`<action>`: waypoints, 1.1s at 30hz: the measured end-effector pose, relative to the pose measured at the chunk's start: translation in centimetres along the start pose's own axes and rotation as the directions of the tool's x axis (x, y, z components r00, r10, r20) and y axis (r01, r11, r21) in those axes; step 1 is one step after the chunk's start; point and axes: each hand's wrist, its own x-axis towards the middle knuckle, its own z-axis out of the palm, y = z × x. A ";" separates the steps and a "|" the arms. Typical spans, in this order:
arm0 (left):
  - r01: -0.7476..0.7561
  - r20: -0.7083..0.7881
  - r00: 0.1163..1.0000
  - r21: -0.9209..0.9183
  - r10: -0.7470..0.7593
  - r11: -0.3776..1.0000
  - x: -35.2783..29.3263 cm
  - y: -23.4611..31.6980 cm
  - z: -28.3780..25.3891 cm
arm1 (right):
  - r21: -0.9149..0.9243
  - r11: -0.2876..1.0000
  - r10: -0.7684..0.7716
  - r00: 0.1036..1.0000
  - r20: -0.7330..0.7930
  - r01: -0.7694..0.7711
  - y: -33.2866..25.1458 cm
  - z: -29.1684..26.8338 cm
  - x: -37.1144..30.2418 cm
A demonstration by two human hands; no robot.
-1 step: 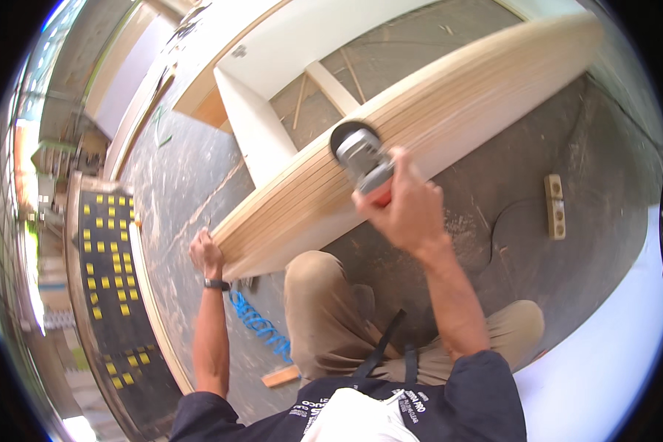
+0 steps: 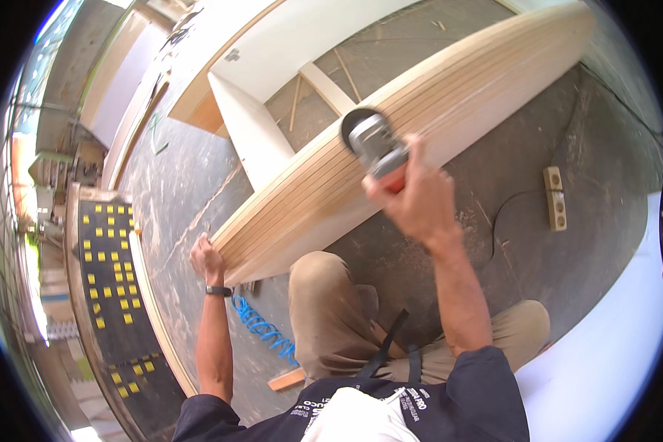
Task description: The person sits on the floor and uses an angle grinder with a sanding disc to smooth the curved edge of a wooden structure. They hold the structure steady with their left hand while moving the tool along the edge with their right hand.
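Note:
A long wooden panel with a curved, lengthwise-grooved edge (image 2: 295,191) slants from lower left to upper right in front of me. My right hand (image 2: 422,195) is wrapped round a small angle grinder (image 2: 379,147) with a grey head and red-and-dark body. Its dark round disc (image 2: 352,121) lies against the upper part of the grooved edge, near the panel's middle. At the panel's near left end, my left hand (image 2: 208,259) is closed round the corner; the fingertips are partly hidden. A dark band circles that wrist.
White boards (image 2: 250,132) with wooden edges stand behind the panel. A coiled blue hose (image 2: 261,328) and a small wood block (image 2: 286,380) lie by my left knee. On the right are a power strip (image 2: 555,199) and its cable. A black board with yellow squares (image 2: 114,272) stands left.
The right hand and grinder have shifted a little to the right along the panel's edge. My left hand stays at the panel's end. The whole view has tilted slightly.

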 end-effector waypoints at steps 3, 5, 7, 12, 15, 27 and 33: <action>-0.400 -0.083 0.891 0.320 0.446 0.859 2.8 -5.2 1.8 | 0.112 0.990 0.104 0.987 -0.121 -0.091 1.9 -1.9 2.5; -0.585 -0.024 0.778 0.333 0.627 0.739 3.6 -6.5 3.7 | 0.073 0.989 0.143 0.971 -0.192 -0.131 3.6 -3.2 2.1; -0.629 0.151 0.778 0.165 0.610 0.760 3.5 -5.8 4.3 | 0.015 0.972 0.235 0.958 -0.167 -0.235 3.5 -3.0 1.0; -0.831 0.186 0.520 0.338 0.834 0.442 5.2 -11.5 3.1 | 0.176 0.959 0.232 0.972 -0.025 -0.224 0.6 0.6 -2.7; -0.902 0.208 0.346 0.342 0.915 0.263 5.2 -10.3 2.6 | 0.144 0.969 0.197 0.980 0.042 -0.201 -1.2 0.7 -1.3; -0.865 0.045 0.446 0.281 0.894 0.417 5.6 -12.4 0.1 | 0.147 0.985 0.083 0.993 0.086 -0.095 -0.1 0.0 -4.9; -0.576 -0.002 0.817 -0.060 0.577 0.816 2.1 -6.1 0.6 | -0.017 0.959 -0.282 0.959 0.006 0.283 -0.2 9.1 -8.7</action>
